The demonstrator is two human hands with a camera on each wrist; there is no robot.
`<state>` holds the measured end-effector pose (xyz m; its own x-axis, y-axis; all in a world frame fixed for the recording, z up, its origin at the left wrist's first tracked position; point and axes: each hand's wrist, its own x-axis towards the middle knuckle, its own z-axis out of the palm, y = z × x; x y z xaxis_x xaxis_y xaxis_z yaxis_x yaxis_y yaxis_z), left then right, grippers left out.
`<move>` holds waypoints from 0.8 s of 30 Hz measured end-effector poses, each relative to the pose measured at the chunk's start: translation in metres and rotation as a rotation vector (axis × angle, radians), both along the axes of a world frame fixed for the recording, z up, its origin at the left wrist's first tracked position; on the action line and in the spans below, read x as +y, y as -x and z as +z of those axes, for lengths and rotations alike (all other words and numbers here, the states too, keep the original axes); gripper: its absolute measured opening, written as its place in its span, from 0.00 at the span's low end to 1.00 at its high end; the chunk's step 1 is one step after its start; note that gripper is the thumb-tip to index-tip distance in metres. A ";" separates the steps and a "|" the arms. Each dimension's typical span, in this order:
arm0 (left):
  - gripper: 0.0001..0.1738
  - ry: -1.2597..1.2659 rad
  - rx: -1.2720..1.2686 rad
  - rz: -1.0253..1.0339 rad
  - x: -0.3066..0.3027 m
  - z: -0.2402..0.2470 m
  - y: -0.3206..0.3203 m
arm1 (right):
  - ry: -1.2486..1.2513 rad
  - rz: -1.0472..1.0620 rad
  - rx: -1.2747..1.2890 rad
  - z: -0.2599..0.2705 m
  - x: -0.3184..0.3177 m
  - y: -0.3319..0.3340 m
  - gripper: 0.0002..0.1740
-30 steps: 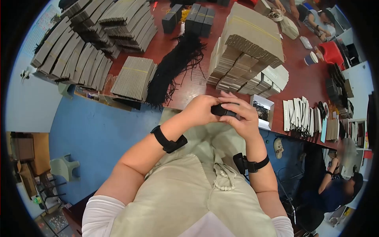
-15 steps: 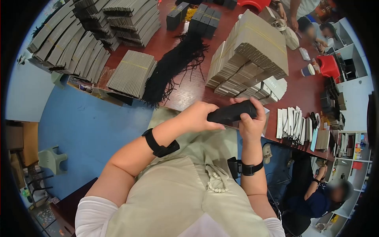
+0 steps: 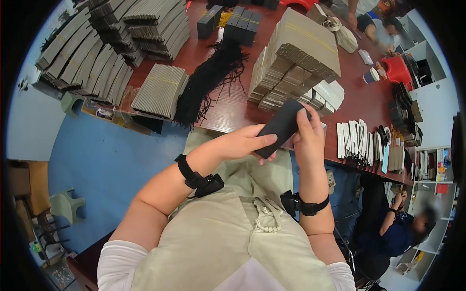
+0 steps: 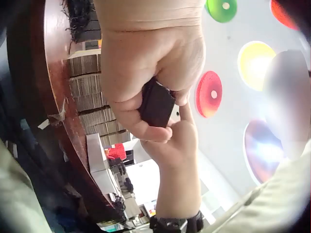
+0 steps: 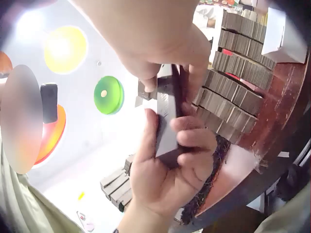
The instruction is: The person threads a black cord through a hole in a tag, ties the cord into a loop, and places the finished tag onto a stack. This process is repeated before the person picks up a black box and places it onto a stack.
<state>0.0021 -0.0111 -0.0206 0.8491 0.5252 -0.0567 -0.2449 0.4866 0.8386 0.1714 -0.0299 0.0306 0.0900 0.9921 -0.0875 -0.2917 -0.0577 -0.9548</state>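
Note:
A long, dark grey or black rectangular box [image 3: 282, 127] is held between both hands above the table's front edge, slanting up to the right with a broad plain face toward the head camera. At its lower end, the left hand [image 3: 246, 140] grips it, thumb across the face and fingers beneath. The right hand [image 3: 310, 133] holds the upper right end, thumb at its edge and fingers behind. In the right wrist view the box [image 5: 167, 114] shows a lighter long side, with the left hand's thumb and fingers along either side. The left hand [image 4: 146, 73] hides much of it in the left wrist view.
Tall banded stacks of grey board [image 3: 310, 43] stand just beyond the hands. Left of them lie a bundle of black cords [image 3: 208, 82] and a banded board stack [image 3: 160, 92]. White strips [image 3: 357, 140] and a paper cup [image 3: 371, 75] are rightward. Another person [image 3: 398, 223] sits at right.
From lying mostly covered by the fingers, the box has turned up to a steep slant with its broad face showing. The left thumb now lies over that face; the right hand has shifted rightward.

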 end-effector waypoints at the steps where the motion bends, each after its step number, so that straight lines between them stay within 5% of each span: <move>1: 0.18 0.070 -0.065 -0.004 -0.003 0.000 0.002 | -0.021 0.078 0.186 0.001 -0.003 0.001 0.22; 5: 0.19 -0.053 -0.056 -0.035 -0.003 -0.005 -0.001 | 0.048 0.287 0.071 0.002 -0.010 0.000 0.21; 8: 0.24 -0.795 0.269 0.304 -0.006 -0.011 -0.012 | 0.004 0.157 -0.031 -0.010 -0.009 0.009 0.20; 9: 0.33 -0.745 0.337 0.196 -0.004 -0.005 -0.011 | -0.027 0.167 -0.061 -0.018 -0.006 0.009 0.18; 13: 0.33 -1.073 0.524 0.315 0.011 -0.030 -0.011 | -0.377 0.363 -0.382 -0.028 0.003 0.002 0.13; 16: 0.32 -1.113 0.664 0.139 0.032 -0.038 -0.007 | -0.388 0.474 -0.358 -0.050 0.019 -0.004 0.13; 21: 0.26 -0.919 0.533 0.219 0.041 -0.046 -0.001 | -0.289 0.547 -0.210 -0.060 0.027 -0.015 0.18; 24: 0.26 -0.738 0.545 0.169 0.045 -0.048 -0.002 | -0.364 0.625 -0.405 -0.060 0.034 -0.020 0.21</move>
